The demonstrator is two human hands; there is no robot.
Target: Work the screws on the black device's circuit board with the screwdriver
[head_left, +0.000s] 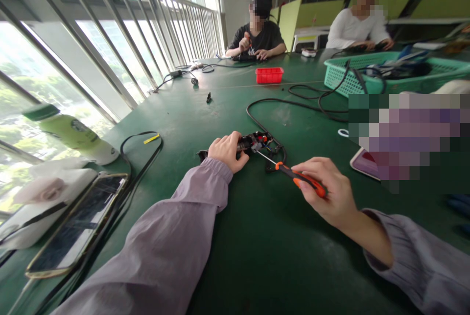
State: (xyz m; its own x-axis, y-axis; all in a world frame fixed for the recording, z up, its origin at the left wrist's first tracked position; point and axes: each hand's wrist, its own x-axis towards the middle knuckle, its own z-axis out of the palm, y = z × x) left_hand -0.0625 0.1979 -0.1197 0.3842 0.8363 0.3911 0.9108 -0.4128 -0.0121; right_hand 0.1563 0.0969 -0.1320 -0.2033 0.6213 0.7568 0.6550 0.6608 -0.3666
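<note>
My left hand point(226, 152) is wrapped round a black corded device point(246, 144) lying on the green table point(253, 236). Its right end shows exposed insides, with red parts and thin wires; I cannot make out its exact kind. An orange and black screwdriver point(303, 179) is gripped in my right hand point(328, 190). The thin shaft points up and left, and its tip reaches the exposed end of the device, though whether it sits in a screw is too small to tell. A black cable point(264, 126) curves away from the device toward the right.
A red basket point(269, 76) and a small black part point(209, 98) lie farther back. Tools fill a green basket point(336, 76) at right. Leftward are a phone point(79, 227), a bottle point(73, 134) and a strap point(161, 141). Two people point(257, 36) sit opposite, working with their hands.
</note>
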